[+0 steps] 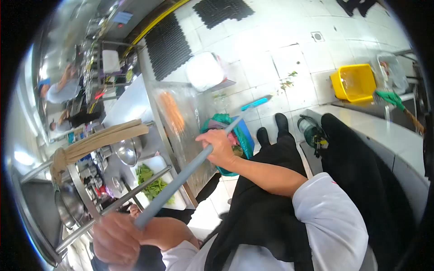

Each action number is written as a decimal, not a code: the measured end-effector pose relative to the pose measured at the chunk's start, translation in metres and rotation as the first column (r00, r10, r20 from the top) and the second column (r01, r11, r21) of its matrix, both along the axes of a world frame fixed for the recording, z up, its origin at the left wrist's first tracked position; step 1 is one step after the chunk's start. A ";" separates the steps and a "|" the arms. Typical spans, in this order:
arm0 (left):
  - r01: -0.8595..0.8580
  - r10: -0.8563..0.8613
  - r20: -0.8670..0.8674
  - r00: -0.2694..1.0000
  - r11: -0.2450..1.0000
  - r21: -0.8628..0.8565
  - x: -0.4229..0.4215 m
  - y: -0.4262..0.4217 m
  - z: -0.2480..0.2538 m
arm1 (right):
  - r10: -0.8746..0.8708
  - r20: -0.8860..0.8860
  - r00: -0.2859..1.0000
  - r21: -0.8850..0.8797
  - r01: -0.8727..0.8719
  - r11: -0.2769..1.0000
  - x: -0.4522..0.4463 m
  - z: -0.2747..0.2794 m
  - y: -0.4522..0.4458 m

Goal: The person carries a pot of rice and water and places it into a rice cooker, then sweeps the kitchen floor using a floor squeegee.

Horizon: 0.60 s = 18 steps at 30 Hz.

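A long grey-handled broom (pixel 181 177) slants from the lower left toward the floor. Its blue head (pixel 256 103) rests on or just over the white tiles, near scattered green scraps (pixel 287 82). My left hand (pixel 118 239), slightly blurred, is wrapped round the handle's upper end. Farther down the handle, my right hand (pixel 219 147) grips it. Beneath that hand stands a bin lined with a teal bag (pixel 247 141), which holds food scraps and is partly hidden by the hand and handle.
A steel counter on the left bears a white board (pixel 179 196) with leafy greens (pixel 151 183). Orange items in clear plastic (pixel 172 111) lie beyond. A yellow tub (pixel 355 82) stands at right. Someone in black trousers (pixel 361 171) is close on my right. Black mats (pixel 166 47) cover floor at back.
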<state>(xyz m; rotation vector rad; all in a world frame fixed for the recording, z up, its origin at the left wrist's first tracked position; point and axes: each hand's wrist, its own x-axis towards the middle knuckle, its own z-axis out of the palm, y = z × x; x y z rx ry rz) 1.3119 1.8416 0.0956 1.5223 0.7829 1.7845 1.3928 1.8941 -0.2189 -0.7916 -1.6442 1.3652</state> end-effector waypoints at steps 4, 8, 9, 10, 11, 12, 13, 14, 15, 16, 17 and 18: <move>-0.980 0.893 0.404 0.201 0.186 0.075 0.033 -0.038 -0.032 | 0.225 -0.094 0.970 -0.059 -0.231 0.971 -0.035 -0.013 0.012; -0.909 0.779 -0.553 0.295 0.408 0.089 0.069 0.010 -0.177 | 0.473 -0.067 0.879 -0.117 -0.478 0.871 -0.049 -0.114 0.047; -0.889 0.746 -0.525 0.409 0.456 -0.043 0.078 0.032 -0.194 | 0.565 -0.076 0.821 -0.163 -0.570 0.806 -0.040 -0.152 0.052; -0.842 0.785 -0.312 0.535 0.524 -0.128 0.085 0.048 -0.197 | 0.646 -0.090 0.758 -0.197 -0.649 0.735 -0.037 -0.178 0.059; -0.853 0.793 -0.323 0.517 0.507 -0.122 0.083 0.045 -0.189 | 0.659 -0.103 0.745 -0.194 -0.665 0.721 -0.032 -0.172 0.062; -0.827 0.788 -0.253 0.561 0.549 -0.121 0.084 0.040 -0.181 | 0.627 -0.054 0.777 -0.162 -0.627 0.762 -0.021 -0.160 0.068; -0.807 0.787 -0.179 0.591 0.578 -0.119 0.089 0.037 -0.174 | 0.603 -0.003 0.798 -0.130 -0.598 0.791 -0.007 -0.145 0.069; -0.892 0.881 -0.138 0.453 0.449 -0.058 0.093 0.039 -0.162 | 0.634 -0.006 0.773 -0.131 -0.629 0.766 0.003 -0.124 0.065; -0.891 0.870 -0.204 0.449 0.452 -0.035 0.090 0.037 -0.140 | 0.508 0.000 0.861 -0.055 -0.507 0.860 0.005 -0.099 0.064; -0.904 0.872 -0.300 0.387 0.423 0.063 0.079 0.010 -0.112 | 0.365 -0.015 0.931 0.017 -0.365 0.931 0.001 -0.082 0.057; -0.912 0.891 -0.238 0.387 0.408 0.046 0.079 0.005 -0.091 | 0.564 -0.047 0.824 -0.247 -0.557 0.793 0.003 -0.080 0.050; -0.916 0.900 -0.254 0.354 0.388 0.099 0.078 0.001 -0.072 | 0.533 0.013 0.846 -0.165 -0.524 0.836 0.006 -0.061 0.045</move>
